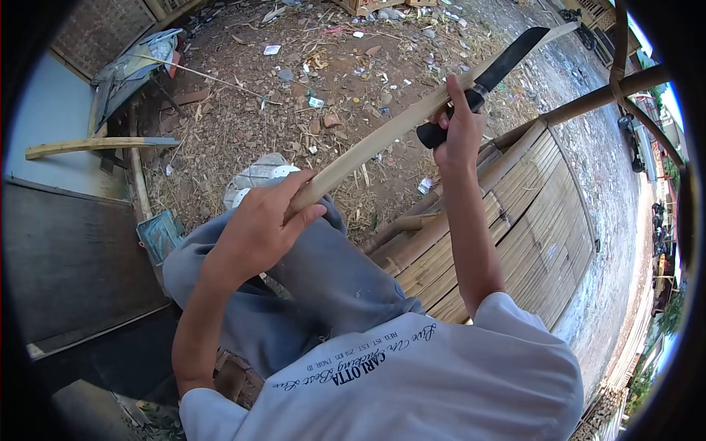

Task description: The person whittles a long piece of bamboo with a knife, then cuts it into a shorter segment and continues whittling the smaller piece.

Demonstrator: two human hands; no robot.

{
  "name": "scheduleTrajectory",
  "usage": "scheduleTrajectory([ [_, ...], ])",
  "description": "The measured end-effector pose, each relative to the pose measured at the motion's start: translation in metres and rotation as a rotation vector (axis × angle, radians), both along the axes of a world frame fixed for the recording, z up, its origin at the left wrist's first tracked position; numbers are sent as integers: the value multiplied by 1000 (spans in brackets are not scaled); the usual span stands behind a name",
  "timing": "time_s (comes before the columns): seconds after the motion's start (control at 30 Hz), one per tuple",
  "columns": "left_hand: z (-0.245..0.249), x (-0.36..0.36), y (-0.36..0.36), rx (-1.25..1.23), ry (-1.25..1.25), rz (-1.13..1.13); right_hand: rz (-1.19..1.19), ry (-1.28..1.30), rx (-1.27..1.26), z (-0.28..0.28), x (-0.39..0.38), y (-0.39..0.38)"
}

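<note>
My left hand (259,226) is wrapped round the near end of a long pale bamboo strip (390,135), which slants up to the right away from my lap. In my right hand (462,132) is the black handle of a machete (510,59). Its dark blade points up and right, lying along the far part of the strip and overlapping it in this view. The right index finger stretches over the strip just ahead of the handle. Beneath my left hand are my knees in grey trousers (323,272).
A bamboo slat bench (507,220) stands at my right, with a bamboo pole (603,94) beyond it. Litter and wood shavings cover the dirt ground (243,88). At left, a curved bamboo piece (95,147) juts out near a dark panel (73,257).
</note>
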State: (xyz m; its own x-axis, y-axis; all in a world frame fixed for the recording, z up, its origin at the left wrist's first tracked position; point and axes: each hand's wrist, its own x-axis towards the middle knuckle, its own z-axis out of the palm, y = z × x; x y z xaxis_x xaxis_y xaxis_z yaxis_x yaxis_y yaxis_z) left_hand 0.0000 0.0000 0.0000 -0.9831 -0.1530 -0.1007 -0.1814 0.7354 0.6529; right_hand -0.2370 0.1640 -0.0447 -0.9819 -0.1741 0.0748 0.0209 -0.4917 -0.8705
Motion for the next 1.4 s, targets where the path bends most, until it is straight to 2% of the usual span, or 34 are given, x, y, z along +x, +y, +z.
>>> scheduleTrajectory([
  [0.07, -9, 5, 5, 54, 341, 84, -81, -2, 33, 6, -15, 11],
  [0.1, -10, 11, -8, 15, 322, 76, -83, -23, -5, -5, -9, -1],
  [0.17, -19, 8, -4, -3, 268, 96, -37, -23, 186, -11, -12, 3],
  [0.2, -23, 7, -3, 6, 274, 99, -36, -16, 195, -11, -12, 7],
  [0.27, -29, 6, -3, -201, 367, 35, 7, -86, 248, -15, -6, 15],
  [0.3, -30, 6, -3, -197, 364, 37, 9, -89, 252, -22, -1, 20],
  [0.37, -32, 5, -3, -124, 299, 32, 47, 93, 731, -36, 10, 29],
  [0.43, -25, 0, -1, -96, 244, 47, 79, 447, 1062, -35, 53, 29],
  [0.5, -26, -4, 3, -60, 188, 53, 348, 530, 1148, -23, 102, 26],
  [0.53, -30, -5, 3, -59, 212, 67, 346, 519, 1149, -24, 104, 27],
  [0.6, -30, -4, 2, -64, 234, 80, 350, 660, 1279, -25, 106, 27],
  [0.63, -29, -4, 1, -19, 196, 91, 349, 655, 1277, -24, 91, 28],
  [0.7, -28, -3, 1, 31, 164, 99, 72, 334, 1301, -18, 48, 32],
  [0.77, -31, -5, 2, -83, 210, 109, 90, 359, 1299, -18, 52, 33],
  [0.83, -32, -6, 2, -74, 246, 113, 102, 382, 1294, -20, 68, 34],
  [0.9, -33, -5, 4, -65, 272, 102, 504, 715, 1337, -26, 93, 39],
  [0.97, -33, -4, 6, -130, 300, 84, 466, 692, 1408, -21, 63, 37],
  [1.03, -33, -4, 8, -165, 263, 84, 38, 562, 1382, -31, 21, 39],
  [1.13, -34, -3, 10, -211, 289, 88, -68, 440, 1410, -29, -7, 43],
  [1.17, -35, -3, 10, -224, 342, 69, -69, 458, 1402, -35, 1, 42],
  [1.23, -35, -3, 10, -216, 351, 79, 233, 676, 1329, -41, 41, 45],
  [1.33, -33, -4, 13, -192, 286, 83, 129, 786, 1352, -42, 25, 44],
  [1.37, -31, -3, 14, -182, 230, 102, 129, 777, 1356, -43, 7, 45],
  [1.4, -32, -2, 14, -182, 234, 101, 7, 655, 1402, -41, -20, 46],
])
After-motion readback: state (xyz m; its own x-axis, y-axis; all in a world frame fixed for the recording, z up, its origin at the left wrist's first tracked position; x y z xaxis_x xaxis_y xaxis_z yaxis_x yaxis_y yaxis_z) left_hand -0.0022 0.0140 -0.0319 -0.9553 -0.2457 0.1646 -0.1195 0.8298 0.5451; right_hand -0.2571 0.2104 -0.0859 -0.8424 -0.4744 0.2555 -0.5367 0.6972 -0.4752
